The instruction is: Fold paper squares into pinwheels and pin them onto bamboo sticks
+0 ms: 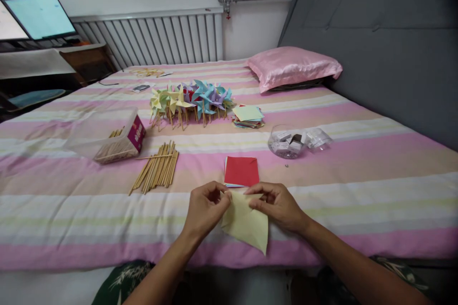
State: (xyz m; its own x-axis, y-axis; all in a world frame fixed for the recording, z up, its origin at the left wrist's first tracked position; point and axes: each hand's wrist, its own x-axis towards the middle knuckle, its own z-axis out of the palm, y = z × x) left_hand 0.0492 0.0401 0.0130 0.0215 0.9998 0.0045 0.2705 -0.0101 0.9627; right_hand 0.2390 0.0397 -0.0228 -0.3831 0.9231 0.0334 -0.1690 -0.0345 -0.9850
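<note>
Between my two hands is a pale yellow square of paper [246, 223], held up by its far corners above the bed's front edge. My left hand [209, 205] pinches its upper left corner between thumb and fingers. On the other side, my right hand [277, 205] grips the paper near its upper right corner. The paper's lower corner hangs toward me, slightly curved. Just beyond the hands lies a small stack of paper squares with a red sheet [241, 170] on top.
Bamboo sticks [159, 169] lie in a pile at left, beside a clear plastic box [107, 133] holding more sticks. Finished paper pinwheels [189, 97] stand farther back. A paper stack [248, 115], a clear bowl of small parts [284, 143] and a pink pillow [293, 66] are to the right.
</note>
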